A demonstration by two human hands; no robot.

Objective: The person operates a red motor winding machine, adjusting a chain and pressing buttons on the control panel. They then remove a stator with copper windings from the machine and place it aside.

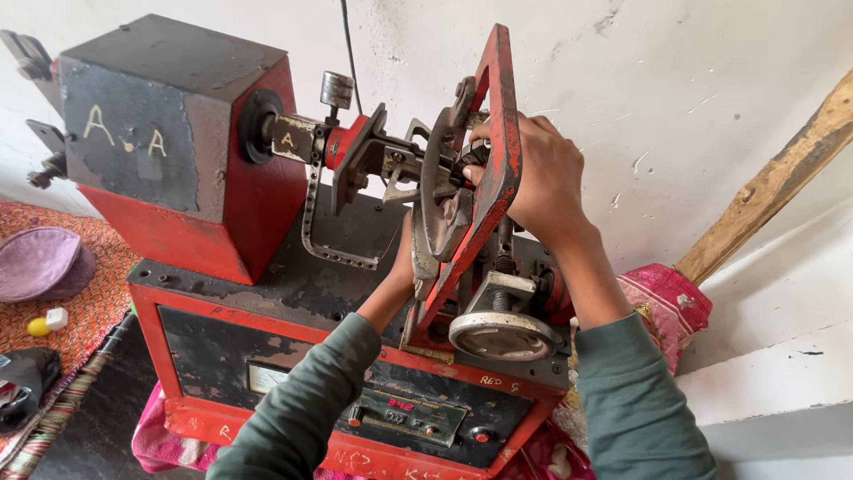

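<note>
Landmark: red and black machine (267, 267), worn paint, filling the middle of the view; far left of it, a purple cap (40, 262) on an orange patterned cloth (93, 293), a small yellow and white object (46, 322) just beside the cap; on the machine's left top, a boxy red and grey housing (169, 133) with a shaft running right to a curved grey metal piece (437, 191); left hand (404, 258) reaches up behind that piece from below, mostly hidden, grip cannot be told; a tilted red metal frame (493, 169) stands against the curved piece; right hand (533, 173) closed around the frame's edge, fingertips on a dark knob at the curved piece; below the hands, a round grey handwheel (502, 333); lower front, a control panel (409, 413) with red digits; right of the machine, pink cloth (671, 307) and a leaning wooden plank (773, 182).
</note>
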